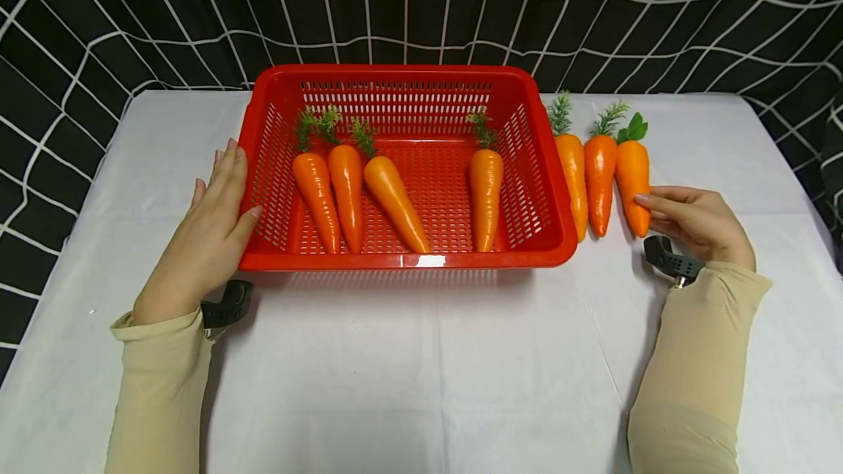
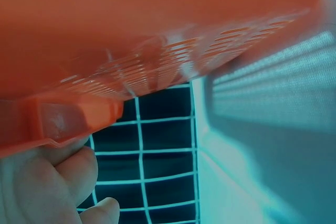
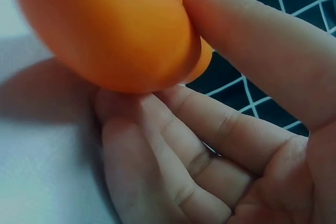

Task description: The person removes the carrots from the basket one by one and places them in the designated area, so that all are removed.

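My right hand (image 1: 701, 222) pinches the rightmost carrot (image 1: 634, 180), which has broad green leaves at its top. The thumb lies over its orange side and the fingers reach in beneath, as the right wrist view shows around the carrot (image 3: 115, 30). Beside it lie two more carrots, a redder one (image 1: 600, 181) and one partly hidden by the basket's rim (image 1: 571, 174). My left hand (image 1: 204, 229) rests along the left side of a red plastic basket (image 1: 408, 260), fingers straight, thumb at the rim. Several carrots lie inside, among them a carrot (image 1: 486, 196) apart on the right.
A white cloth (image 1: 421, 364) covers the table under everything. Behind and to the sides hangs a black cloth (image 1: 421, 9) with a white grid. Black wrist cameras, such as the camera (image 1: 227, 303) on the left, stick out from both beige sleeves.
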